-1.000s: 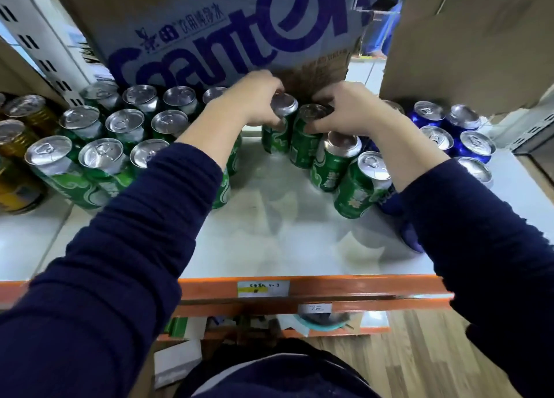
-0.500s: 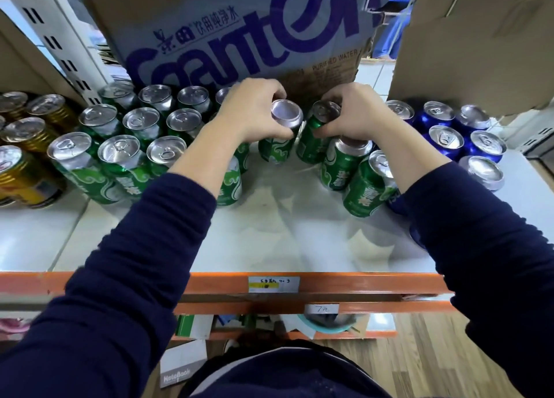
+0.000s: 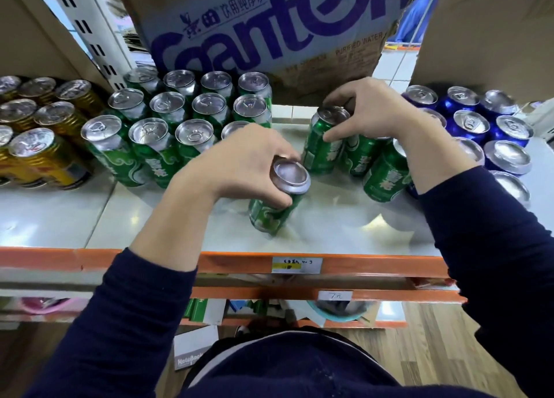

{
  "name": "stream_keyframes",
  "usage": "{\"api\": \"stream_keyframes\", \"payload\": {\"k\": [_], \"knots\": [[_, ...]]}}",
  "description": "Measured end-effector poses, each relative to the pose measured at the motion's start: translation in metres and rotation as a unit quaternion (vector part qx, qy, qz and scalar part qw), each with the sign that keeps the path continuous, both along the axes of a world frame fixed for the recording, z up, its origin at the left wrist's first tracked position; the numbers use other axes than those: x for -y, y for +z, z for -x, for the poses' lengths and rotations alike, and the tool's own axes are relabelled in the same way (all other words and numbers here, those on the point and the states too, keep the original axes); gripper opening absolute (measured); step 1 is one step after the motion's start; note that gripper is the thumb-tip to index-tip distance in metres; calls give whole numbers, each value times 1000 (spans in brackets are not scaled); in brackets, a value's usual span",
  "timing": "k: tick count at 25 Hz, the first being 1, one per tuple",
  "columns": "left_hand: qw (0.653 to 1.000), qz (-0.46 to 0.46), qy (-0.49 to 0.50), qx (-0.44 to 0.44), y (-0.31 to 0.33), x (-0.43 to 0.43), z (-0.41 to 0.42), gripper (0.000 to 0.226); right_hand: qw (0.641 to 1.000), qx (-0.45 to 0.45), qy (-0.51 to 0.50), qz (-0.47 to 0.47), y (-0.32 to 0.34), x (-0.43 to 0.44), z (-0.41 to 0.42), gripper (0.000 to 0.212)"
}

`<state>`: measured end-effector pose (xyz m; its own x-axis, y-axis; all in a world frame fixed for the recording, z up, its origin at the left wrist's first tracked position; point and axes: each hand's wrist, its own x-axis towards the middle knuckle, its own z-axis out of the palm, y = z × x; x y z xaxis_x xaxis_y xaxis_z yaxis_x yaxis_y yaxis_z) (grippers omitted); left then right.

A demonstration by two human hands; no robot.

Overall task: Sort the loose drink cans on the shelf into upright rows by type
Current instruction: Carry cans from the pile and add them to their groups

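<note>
**Figure. Shelf during sorting, read left to right.**

- **Far left:** the gold cans (image 3: 39,155) stand upright in rows on the shelf (image 3: 60,218).
- **Beside them:** the green rows (image 3: 180,110) form a tidy upright block, lids up, in front of a cardboard box (image 3: 269,32).
- **Centre front:** the left grip (image 3: 239,161) is curled over the shoulder of one green can (image 3: 269,215), fingers and thumb pinching just under its lid.
  - This can sits well apart from the green rows, near the shelf's orange edge (image 3: 239,262).
  - Its long axis is close to vertical, lid upward, with a slight lean.
  - Whether its base rests on the shelf cannot be told.
- **Right of centre:** the right grip (image 3: 368,110) closes from above on the lid rim of a second green can (image 3: 320,149).
  - This can stands lid up, long axis vertical, at the back.
  - Two more stray green cans (image 3: 386,176) stand just beside it, under the right wrist.
- **Far right:** the blue cans (image 3: 479,128) stand upright in rows.

**Progress, as a judgement:** the task looks mostly done. Gold, blue and most green cans are already ranked. About four green cans are left to join the green rows, including the two in hand.
</note>
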<state>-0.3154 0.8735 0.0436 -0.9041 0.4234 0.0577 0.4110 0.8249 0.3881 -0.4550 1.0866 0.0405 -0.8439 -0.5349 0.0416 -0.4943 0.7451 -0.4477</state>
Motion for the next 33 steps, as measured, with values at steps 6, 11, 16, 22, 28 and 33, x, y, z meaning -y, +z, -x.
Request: {"api": "stream_keyframes", "payload": {"k": [6, 11, 16, 22, 28, 33], "knots": [[986, -136, 93, -12, -52, -17, -11, 72, 1000, 18, 11, 22, -9, 4, -8, 64], [982, -144, 101, 71, -97, -25, -31, 85, 998, 28, -1, 62, -15, -1, -10, 63], [983, -153, 83, 58, -69, -7, -33, 63, 997, 29, -5, 68, -18, -1, -8, 64], [988, -71, 139, -18, -14, 5, -11, 58, 998, 16, -7, 63, -18, -1, -10, 63], [985, 41, 153, -67, -21, 6, -10, 63, 999, -25, 3, 21, -17, 0, -14, 63], [987, 12, 144, -76, -31, 16, -26, 78, 997, -65, 35, -39, -11, 7, -12, 65]]}}
